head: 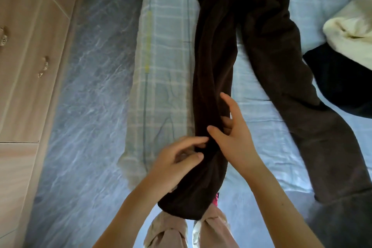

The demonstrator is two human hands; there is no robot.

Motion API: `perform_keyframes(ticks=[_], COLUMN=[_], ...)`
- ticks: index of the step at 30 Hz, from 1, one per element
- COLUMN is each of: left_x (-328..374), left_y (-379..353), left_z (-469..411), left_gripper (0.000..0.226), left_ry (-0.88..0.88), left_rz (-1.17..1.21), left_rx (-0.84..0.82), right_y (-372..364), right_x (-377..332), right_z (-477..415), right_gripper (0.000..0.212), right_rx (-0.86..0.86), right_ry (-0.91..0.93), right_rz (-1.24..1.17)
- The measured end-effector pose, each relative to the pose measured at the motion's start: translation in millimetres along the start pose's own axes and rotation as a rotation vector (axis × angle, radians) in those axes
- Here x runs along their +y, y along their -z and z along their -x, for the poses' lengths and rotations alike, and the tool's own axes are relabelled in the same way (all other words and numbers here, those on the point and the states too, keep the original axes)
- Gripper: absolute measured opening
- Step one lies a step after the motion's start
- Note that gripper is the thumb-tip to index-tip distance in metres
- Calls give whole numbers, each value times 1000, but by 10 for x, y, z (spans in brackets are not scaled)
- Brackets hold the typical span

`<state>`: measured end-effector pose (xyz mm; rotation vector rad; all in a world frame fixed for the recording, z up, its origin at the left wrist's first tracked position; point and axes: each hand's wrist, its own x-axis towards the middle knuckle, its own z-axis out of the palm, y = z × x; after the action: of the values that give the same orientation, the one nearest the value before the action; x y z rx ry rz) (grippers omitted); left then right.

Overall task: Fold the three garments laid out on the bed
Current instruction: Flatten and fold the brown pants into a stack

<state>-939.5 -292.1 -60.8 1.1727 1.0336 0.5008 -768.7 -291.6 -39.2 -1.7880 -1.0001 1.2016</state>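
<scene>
A bed [267, 131] in pale blue checked sheets stands beside a wooden wardrobe [30, 66] on marbled blue flooring [90, 106]. My left hand [177, 159] pinches the near leg of the dark brown trousers [213, 78], fingers curled; my right hand [231, 133] rests half-open on the same leg. Three garments lie here: trousers, one black piece [338, 86], one cream piece [352, 26].

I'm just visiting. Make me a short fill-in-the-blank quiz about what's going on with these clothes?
1. Both hands, left hand and right hand, are on one leg of the dark ____ trousers.
2. The trousers lie on a light ____ bed sheet.
3. Over the black garment lies a ____ garment.

Missing words: brown; blue; cream
</scene>
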Motion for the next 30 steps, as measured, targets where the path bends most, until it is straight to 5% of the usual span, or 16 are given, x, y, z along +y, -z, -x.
perform_keyframes(ticks=[6, 11, 19, 23, 30], left_x=[-230, -258, -186, -211, -140], left_y=[-7, -348, -609, -720, -1013], left_z=[-291, -496, -514, -524, -611], left_gripper=[34, 37, 45, 66, 62], left_ry=[75, 108, 7, 25, 54], left_rz=[178, 451, 429, 414, 657], left_rx=[214, 107, 135, 187, -7], right_y=[349, 496, 678, 851, 1116], right_x=[73, 57, -50, -202, -414], right_z=[6, 31, 85, 130, 140], right_gripper=[66, 61, 58, 56, 54], right_rx=[-54, -59, -78, -107, -136], right_ry=[35, 44, 68, 68, 86], right_rz=[-92, -147, -191, -294, -346])
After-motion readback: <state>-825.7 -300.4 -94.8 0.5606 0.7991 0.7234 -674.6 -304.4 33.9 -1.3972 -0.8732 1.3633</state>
